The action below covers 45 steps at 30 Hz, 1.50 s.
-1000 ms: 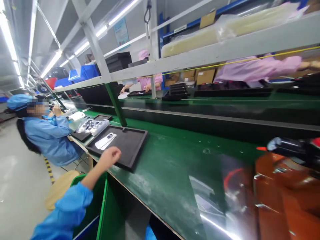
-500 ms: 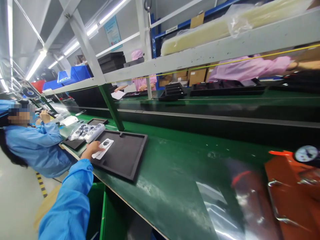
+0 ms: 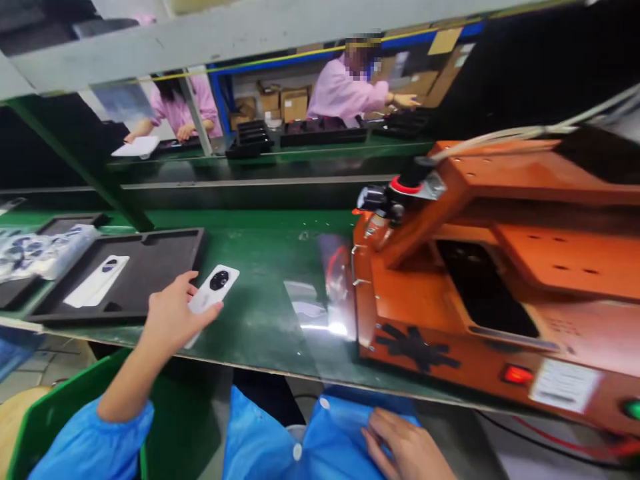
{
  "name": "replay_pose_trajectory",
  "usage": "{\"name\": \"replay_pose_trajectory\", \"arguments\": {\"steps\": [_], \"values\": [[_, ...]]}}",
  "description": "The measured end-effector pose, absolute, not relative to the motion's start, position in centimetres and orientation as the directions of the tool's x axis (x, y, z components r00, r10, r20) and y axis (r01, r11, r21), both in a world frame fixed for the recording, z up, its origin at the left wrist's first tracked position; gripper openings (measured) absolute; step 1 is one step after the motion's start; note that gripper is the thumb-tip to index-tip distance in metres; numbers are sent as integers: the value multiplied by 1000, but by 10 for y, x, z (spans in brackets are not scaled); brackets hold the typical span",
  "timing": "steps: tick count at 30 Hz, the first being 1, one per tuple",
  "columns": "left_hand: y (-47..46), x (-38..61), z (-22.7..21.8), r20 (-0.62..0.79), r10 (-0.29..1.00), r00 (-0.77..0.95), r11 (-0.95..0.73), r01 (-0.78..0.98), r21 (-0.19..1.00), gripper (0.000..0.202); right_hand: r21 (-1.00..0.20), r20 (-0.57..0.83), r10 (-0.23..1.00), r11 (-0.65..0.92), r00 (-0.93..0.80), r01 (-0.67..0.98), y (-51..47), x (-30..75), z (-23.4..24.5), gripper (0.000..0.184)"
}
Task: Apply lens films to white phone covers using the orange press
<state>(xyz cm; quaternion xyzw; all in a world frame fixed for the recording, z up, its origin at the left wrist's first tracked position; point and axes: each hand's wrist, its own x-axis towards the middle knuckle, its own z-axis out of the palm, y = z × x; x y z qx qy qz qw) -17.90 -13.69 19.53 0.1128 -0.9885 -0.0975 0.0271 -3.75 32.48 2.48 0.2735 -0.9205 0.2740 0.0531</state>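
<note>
Fingers of the left hand are closed on the near end of a white back cover — its dark round camera ring is turned upward. The cover is held low over the green bench, just beside the near right corner of a black tray; whether it touches the bench surface cannot be told. A second white cover is laid flat in the tray, and bagged covers are piled further left. An orange machine is set on the bench to the right, well apart from the held cover. The right hand is rested on a blue smock below the bench edge — its fingers are loosely spread and nothing is gripped. Across the line, people in pink are seen at another bench.
</note>
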Motion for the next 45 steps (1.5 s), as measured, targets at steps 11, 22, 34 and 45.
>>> {"name": "replay_pose_trajectory", "arguments": {"steps": [11, 22, 34, 45], "values": [[-48, -140, 131, 256, -203, -945, 978, -206, 15, 71, -446, 580, -371, 601, -725, -664, 293, -69, 70, 35], [45, -173, 104, 142, 292, -946, 895, 323, 308, 60, -485, 585, -359, 563, -727, -669, 294, -76, 89, 32], [26, -162, 98, 16, 225, -974, 828, 200, 523, 63, -292, 342, -489, 756, -802, -586, 232, -154, 134, 10], [34, -161, 101, 6, 150, -989, 721, 113, 684, 21, -255, 288, -504, 779, -814, -572, 232, -175, 129, 10]]}}
